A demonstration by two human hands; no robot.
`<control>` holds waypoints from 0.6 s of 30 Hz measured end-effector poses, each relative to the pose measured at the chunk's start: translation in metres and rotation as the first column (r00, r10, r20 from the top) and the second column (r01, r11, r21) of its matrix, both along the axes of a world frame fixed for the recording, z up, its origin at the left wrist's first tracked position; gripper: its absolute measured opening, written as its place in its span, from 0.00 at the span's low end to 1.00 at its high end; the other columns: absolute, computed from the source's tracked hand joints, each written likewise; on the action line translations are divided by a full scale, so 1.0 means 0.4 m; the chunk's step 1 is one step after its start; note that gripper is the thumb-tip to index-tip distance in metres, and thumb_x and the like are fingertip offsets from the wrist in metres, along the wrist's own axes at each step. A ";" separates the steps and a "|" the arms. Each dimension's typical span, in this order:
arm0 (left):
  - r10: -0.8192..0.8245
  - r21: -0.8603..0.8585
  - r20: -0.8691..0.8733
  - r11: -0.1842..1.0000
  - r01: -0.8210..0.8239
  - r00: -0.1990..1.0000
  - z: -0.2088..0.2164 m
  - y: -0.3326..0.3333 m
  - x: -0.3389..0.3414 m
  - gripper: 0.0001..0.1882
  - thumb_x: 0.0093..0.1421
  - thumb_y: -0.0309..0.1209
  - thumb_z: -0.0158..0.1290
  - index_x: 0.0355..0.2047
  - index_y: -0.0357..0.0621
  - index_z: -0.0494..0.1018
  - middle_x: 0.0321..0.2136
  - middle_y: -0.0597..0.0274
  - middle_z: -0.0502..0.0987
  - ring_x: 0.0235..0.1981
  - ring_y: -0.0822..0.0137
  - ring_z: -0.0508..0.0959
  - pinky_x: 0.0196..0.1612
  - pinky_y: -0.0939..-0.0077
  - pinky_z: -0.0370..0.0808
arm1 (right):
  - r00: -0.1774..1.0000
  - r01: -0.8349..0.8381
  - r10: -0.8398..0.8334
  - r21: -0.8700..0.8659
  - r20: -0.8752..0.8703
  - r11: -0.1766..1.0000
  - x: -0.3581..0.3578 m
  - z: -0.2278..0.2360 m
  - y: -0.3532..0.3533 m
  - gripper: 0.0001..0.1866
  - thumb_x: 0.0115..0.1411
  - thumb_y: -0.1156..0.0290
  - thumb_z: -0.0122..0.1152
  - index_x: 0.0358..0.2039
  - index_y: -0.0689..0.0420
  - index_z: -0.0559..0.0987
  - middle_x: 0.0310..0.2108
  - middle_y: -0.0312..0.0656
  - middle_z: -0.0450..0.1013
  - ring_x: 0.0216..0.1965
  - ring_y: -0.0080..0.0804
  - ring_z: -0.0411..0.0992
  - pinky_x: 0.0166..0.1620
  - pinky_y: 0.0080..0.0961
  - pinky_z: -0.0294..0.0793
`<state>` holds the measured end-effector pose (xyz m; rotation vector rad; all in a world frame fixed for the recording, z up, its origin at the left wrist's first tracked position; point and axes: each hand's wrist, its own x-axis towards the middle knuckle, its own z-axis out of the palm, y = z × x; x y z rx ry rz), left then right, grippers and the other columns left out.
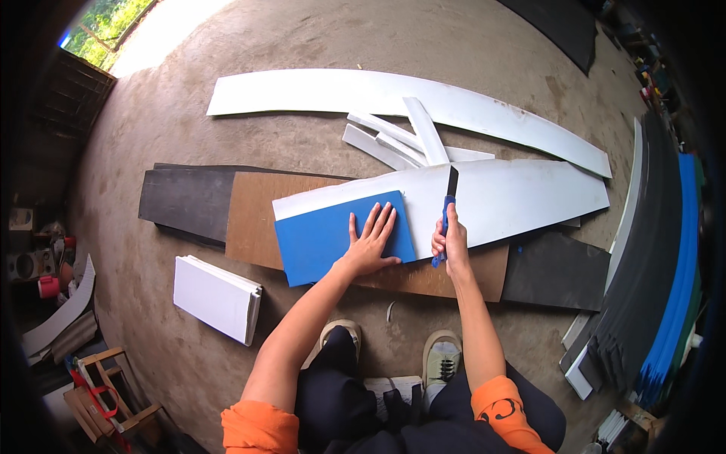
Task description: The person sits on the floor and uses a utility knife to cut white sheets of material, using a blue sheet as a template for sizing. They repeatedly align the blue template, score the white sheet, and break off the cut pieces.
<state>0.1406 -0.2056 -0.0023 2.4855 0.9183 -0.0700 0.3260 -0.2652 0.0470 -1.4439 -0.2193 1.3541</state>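
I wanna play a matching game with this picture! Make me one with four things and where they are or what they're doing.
1. Left hand
2. Right hand
3. White stack
4. Brown board

A. On the floor, lower left
B. Partly under a long white sheet
C. Holding a knife
D. Spread on a blue slab

Pairs: 1-D, 2-C, 3-A, 4-B

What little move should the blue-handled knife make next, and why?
Maybe the right hand should ease the blue-handled, black-bladed knife toward the right edge of the blue rectangular board: the blade shows apart from it, over the long white sheet, while the left hand lies spread on the board, perhaps steadying it.
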 end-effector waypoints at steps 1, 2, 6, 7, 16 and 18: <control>0.001 0.002 0.012 1.000 -0.001 1.000 -0.001 -0.001 0.001 0.55 0.43 0.56 0.54 0.61 0.44 0.36 0.63 0.61 0.35 0.64 0.61 0.32 0.54 0.36 0.28 | 0.999 -0.030 0.030 -0.001 0.028 1.000 0.001 -0.017 -0.004 0.24 0.58 0.43 0.41 0.19 0.52 0.62 0.07 0.27 0.52 0.07 0.15 0.53 0.11 0.13 0.56; 0.005 0.006 0.022 1.000 -0.005 1.000 0.001 0.002 0.001 0.55 0.42 0.55 0.54 0.61 0.44 0.36 0.63 0.61 0.35 0.64 0.61 0.33 0.54 0.36 0.28 | 0.997 -0.062 0.062 -0.001 0.056 0.998 -0.001 -0.019 -0.002 0.24 0.58 0.44 0.42 0.19 0.52 0.61 0.07 0.27 0.52 0.07 0.14 0.53 0.11 0.12 0.55; 0.023 -0.014 0.036 1.000 -0.023 0.999 0.001 0.002 0.002 0.56 0.41 0.55 0.55 0.61 0.43 0.36 0.63 0.61 0.35 0.64 0.63 0.33 0.54 0.36 0.27 | 0.988 -0.114 0.110 0.026 0.106 0.993 0.002 -0.039 -0.012 0.19 0.62 0.52 0.39 0.23 0.53 0.61 0.09 0.27 0.51 0.08 0.13 0.51 0.11 0.12 0.54; 0.025 -0.012 0.037 1.000 -0.024 0.999 0.000 0.002 0.002 0.56 0.41 0.55 0.55 0.61 0.43 0.36 0.63 0.61 0.35 0.64 0.63 0.33 0.55 0.37 0.27 | 0.983 -0.144 0.142 0.012 0.113 0.990 0.002 -0.048 -0.015 0.18 0.62 0.54 0.39 0.24 0.54 0.62 0.09 0.27 0.51 0.08 0.13 0.50 0.11 0.12 0.53; 0.030 -0.032 0.068 0.999 -0.028 0.997 0.012 0.001 0.009 0.57 0.40 0.54 0.56 0.61 0.43 0.35 0.63 0.62 0.35 0.64 0.63 0.32 0.55 0.39 0.25 | 0.464 -0.446 0.413 -0.196 0.783 0.873 -0.006 -0.141 0.005 0.10 0.61 0.67 0.36 0.34 0.62 0.61 0.15 0.44 0.64 0.16 0.35 0.66 0.19 0.29 0.65; 0.034 -0.050 0.020 0.998 -0.033 0.999 0.013 0.005 -0.011 0.57 0.42 0.54 0.55 0.61 0.43 0.34 0.63 0.61 0.34 0.63 0.62 0.31 0.55 0.40 0.24 | 0.301 -0.416 0.592 -0.455 0.748 0.787 -0.046 -0.071 0.063 0.10 0.60 0.69 0.38 0.34 0.64 0.63 0.23 0.57 0.72 0.27 0.53 0.73 0.30 0.44 0.70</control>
